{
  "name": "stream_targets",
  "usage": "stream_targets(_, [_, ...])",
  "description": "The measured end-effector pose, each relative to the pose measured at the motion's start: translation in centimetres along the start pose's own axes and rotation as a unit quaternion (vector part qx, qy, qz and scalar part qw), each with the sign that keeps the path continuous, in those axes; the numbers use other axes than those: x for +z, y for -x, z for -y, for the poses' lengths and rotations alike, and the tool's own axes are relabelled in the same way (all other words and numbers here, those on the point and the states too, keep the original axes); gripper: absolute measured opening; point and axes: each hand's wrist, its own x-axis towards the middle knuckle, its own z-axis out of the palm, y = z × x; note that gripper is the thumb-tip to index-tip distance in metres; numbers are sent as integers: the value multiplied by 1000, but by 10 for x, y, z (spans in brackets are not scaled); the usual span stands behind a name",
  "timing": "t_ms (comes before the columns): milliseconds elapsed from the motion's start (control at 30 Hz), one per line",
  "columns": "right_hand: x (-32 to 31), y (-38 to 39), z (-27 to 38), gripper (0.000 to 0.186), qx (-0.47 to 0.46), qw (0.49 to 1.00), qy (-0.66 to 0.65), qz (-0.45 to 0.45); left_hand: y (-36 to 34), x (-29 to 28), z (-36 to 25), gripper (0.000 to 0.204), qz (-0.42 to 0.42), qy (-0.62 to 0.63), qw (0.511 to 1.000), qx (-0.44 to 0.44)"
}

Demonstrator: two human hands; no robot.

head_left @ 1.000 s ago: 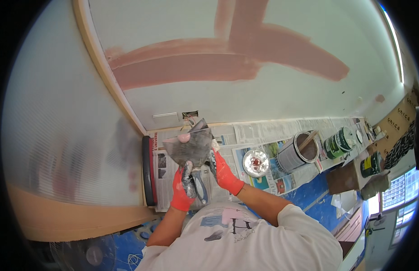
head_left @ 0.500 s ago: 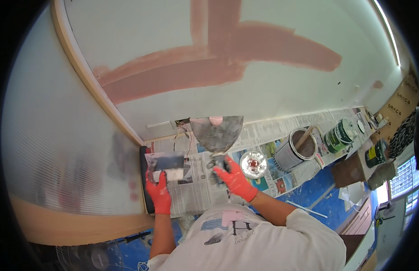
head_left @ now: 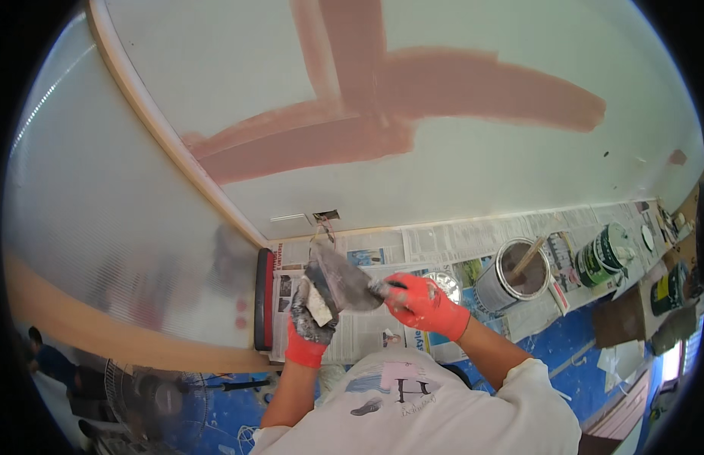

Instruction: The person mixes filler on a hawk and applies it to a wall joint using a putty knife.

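Note:
My left hand (head_left: 309,345), in a red glove with a smeared grey palm, is closed around a flat filling scraper (head_left: 319,306) with a cream-coloured grip. Its dark blade is partly hidden behind the other tool. In my red-gloved right hand (head_left: 432,307) is the handle of a wide putty knife (head_left: 346,282). The grey, stained blade points up and to the left, overlapping the scraper; whether the two touch I cannot tell. Ahead, the pale wall (head_left: 473,167) bears broad bands of pink filler (head_left: 443,83).
Newspaper (head_left: 382,326) covers the surface along the wall. An open can (head_left: 511,277) with a stick, a shiny round tin (head_left: 444,287) and a green tub (head_left: 604,256) stand right. A black-and-red case (head_left: 264,299) lies left, and wires hang from a wall opening (head_left: 326,215).
Both hands have drawn together. The putty knife has swung from upright to tilted left, over the scraper, which has been turned. The pink filler on its blade no longer shows. The view has shifted.

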Motion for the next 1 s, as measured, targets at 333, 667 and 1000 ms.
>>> stream_targets(333, [-41, 44, -24, 59, 117, 984, 62, 120, 6, 50, 28, 23, -127, -83, 987, 53])
stream_targets(667, [-2, 104, -51, 53, 235, 968, -92, -15, -61, 109, -193, 33, -100, -485, 777, 388])
stream_targets(1000, [5, 111, -72, 51, 291, 944, -157, -10, -138, 112, -298, 32, -260, -689, 418, 531])
